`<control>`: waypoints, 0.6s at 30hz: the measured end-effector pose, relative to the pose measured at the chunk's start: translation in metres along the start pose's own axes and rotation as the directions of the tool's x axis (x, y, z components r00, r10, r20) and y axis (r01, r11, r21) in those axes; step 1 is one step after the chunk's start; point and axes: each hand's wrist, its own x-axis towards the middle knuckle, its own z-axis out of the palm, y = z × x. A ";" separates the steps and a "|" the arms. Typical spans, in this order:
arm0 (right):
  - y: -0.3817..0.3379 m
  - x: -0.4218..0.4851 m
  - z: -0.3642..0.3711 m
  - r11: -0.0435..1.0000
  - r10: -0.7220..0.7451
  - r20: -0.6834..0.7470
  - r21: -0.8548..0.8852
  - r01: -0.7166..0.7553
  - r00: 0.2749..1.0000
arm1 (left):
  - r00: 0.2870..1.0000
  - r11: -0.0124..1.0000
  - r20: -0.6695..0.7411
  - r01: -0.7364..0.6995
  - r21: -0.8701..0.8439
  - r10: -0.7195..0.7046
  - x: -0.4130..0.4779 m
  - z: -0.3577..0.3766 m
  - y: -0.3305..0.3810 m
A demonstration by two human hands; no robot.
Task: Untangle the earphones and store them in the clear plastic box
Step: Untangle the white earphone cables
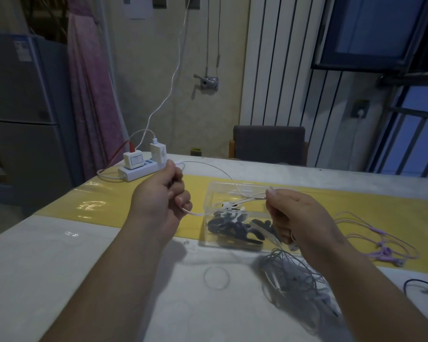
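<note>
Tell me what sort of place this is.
Probably a dining or kitchen area in a home: a fridge stands at the left, a chair sits behind the table, and a radiator lines the wall.

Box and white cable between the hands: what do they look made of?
The box looks like rigid clear plastic, glossy: the dark earphones inside and the yellow runner beneath show through its walls. The white cable, held by the left hand and right hand, seems thin, smooth, soft plastic or rubber sheathing: it bends in a loose arc.
</note>
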 end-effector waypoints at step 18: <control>0.009 0.003 0.009 0.845 -0.155 0.006 -0.517 0.136 0.988 | 0.820 0.876 0.467 -0.450 0.171 0.330 -0.020 0.013 -0.010</control>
